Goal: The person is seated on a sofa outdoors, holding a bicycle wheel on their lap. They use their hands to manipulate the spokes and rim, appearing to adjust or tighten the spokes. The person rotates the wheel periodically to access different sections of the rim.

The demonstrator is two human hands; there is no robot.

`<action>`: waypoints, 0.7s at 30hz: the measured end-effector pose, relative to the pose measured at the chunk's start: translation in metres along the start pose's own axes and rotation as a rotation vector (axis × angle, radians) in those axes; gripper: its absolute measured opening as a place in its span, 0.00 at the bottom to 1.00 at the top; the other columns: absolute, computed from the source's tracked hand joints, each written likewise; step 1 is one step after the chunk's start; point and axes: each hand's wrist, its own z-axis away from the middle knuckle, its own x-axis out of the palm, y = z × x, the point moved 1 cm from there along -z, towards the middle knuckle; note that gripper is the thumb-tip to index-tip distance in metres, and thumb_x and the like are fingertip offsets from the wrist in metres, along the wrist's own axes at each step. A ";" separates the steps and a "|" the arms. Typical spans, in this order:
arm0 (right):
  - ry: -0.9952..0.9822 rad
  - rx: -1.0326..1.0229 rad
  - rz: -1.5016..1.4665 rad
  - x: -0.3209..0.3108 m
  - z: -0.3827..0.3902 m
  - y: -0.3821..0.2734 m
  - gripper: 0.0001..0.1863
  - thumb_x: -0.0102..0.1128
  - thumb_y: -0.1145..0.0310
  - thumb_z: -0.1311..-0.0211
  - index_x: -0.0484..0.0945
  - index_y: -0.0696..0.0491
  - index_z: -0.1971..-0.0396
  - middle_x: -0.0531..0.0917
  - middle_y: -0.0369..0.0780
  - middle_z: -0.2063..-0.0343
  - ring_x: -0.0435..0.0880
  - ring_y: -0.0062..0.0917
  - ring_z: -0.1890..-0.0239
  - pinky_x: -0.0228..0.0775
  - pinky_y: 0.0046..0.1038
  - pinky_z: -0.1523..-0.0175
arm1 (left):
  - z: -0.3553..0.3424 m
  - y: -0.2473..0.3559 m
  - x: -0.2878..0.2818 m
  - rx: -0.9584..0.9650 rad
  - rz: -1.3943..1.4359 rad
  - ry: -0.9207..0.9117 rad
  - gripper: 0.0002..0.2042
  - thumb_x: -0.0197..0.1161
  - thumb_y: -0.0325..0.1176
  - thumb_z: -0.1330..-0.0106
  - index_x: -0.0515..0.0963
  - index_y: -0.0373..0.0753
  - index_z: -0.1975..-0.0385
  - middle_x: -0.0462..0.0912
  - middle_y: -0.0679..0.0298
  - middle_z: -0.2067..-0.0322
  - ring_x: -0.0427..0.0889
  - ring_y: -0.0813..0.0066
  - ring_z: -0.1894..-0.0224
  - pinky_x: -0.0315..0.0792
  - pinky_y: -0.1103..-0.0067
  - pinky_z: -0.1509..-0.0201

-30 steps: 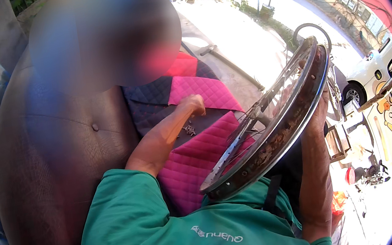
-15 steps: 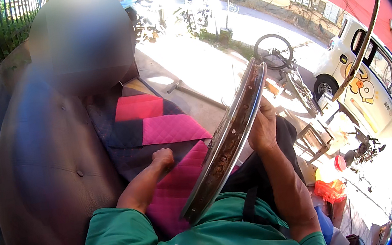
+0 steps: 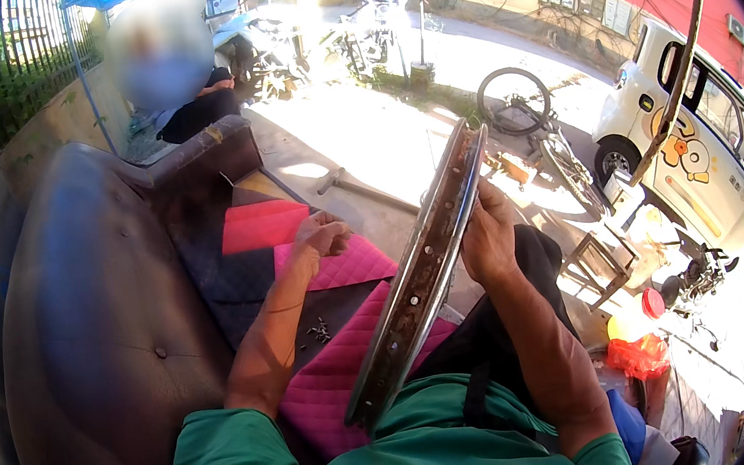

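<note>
A bare metal wheel rim (image 3: 415,298), with holes along its rusty inner face, stands tilted across my lap. My right hand (image 3: 487,233) grips its far side, the thumb and fingers partly hidden behind the metal. To the left of the rim, my left hand (image 3: 323,235) hangs over the quilted pink cloth (image 3: 353,264) with its fingers curled together. Whatever it holds, if anything, is too small to make out. Below that hand, several small metal pieces (image 3: 317,331) lie in a loose heap on the dark seat cover.
I sit on a brown padded sofa (image 3: 111,336); a red cloth (image 3: 264,225) lies on it. A bicycle (image 3: 538,128) lies on the ground ahead. To the right are a wooden frame (image 3: 601,267), a red plastic bag (image 3: 639,357) and a white van (image 3: 693,149). Another person sits beyond the sofa.
My left hand has risen from the seat and moved forward and right, uncovering the heap of small metal pieces. The rim stands slightly more upright. My view has shifted, showing more of the sofa's far end.
</note>
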 end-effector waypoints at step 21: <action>-0.104 -0.047 0.142 0.024 0.030 -0.009 0.10 0.54 0.65 0.26 0.78 0.56 0.61 0.75 0.27 0.77 0.68 0.06 0.79 0.56 0.12 0.78 | 0.188 0.163 0.104 1.158 -0.194 -0.230 0.08 0.58 0.19 0.38 0.76 0.32 0.59 0.80 0.60 0.63 0.78 0.77 0.59 0.70 0.79 0.52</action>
